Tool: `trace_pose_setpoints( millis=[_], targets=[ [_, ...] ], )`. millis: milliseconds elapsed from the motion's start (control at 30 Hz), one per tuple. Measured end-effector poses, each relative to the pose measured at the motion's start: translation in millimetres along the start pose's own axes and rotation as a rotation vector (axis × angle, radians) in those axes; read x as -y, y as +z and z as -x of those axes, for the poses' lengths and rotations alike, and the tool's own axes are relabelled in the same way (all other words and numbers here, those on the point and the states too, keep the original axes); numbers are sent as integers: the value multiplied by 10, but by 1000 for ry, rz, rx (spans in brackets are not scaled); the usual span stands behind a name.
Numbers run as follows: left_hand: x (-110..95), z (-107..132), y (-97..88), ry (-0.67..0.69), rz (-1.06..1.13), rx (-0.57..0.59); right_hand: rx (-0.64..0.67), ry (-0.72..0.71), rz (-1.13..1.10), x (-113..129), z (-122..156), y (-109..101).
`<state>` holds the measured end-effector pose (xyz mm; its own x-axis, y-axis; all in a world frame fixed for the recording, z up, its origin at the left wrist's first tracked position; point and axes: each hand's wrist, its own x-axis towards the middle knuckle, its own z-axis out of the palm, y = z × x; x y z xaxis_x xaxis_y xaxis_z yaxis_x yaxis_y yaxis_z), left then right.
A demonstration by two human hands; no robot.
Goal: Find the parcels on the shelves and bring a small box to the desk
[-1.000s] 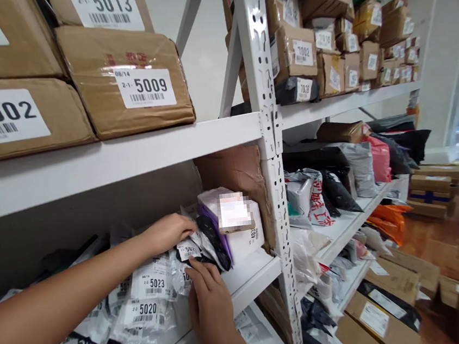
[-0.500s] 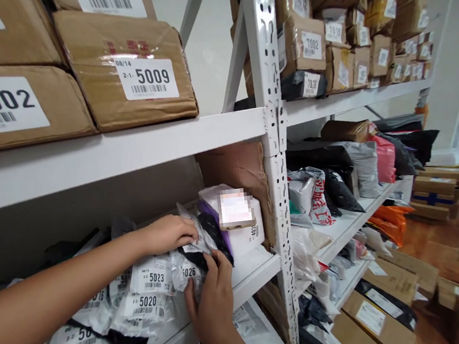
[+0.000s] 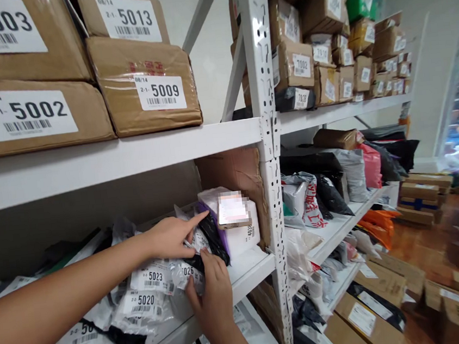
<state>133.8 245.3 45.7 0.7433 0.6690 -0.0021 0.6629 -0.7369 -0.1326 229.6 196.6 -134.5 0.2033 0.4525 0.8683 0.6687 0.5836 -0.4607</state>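
Observation:
My left hand point(image 3: 174, 237) reaches in from the left over the parcel bags on the white shelf. Its index finger points out towards a black parcel bag point(image 3: 211, 229), with the other fingers low over the bag beside it. My right hand point(image 3: 212, 286) comes up from below, thumb and fingers closed around a clear plastic parcel bag point(image 3: 188, 271) with a label ending in 026. Left of it lie bags labelled 5023 point(image 3: 153, 277) and 5020 point(image 3: 142, 302). A white parcel point(image 3: 249, 236) labelled 4038 stands to the right, with a blurred-out flat object point(image 3: 233, 209) in front.
Cardboard boxes labelled 5002 point(image 3: 26, 114) and 5009 point(image 3: 159, 92) sit on the shelf above. A perforated white post point(image 3: 274, 189) rises right of my hands. Beyond it are more parcel shelves, and cartons point(image 3: 363, 316) lie on the floor.
My left hand's index finger has stretched out to the right, away from the bag it was fingering. My right hand stays on the 026 bag. The view has shifted slightly.

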Motion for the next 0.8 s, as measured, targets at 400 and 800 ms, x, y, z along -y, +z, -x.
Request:
trace_pose_setpoints(
  millis=[400, 800],
  targets=[
    [34, 22, 124, 298, -412, -70, -55, 57, 165, 81, 54, 54],
    [66, 122, 153, 325, -426, -16, -329, 264, -39, 20, -66, -2]
  ],
)
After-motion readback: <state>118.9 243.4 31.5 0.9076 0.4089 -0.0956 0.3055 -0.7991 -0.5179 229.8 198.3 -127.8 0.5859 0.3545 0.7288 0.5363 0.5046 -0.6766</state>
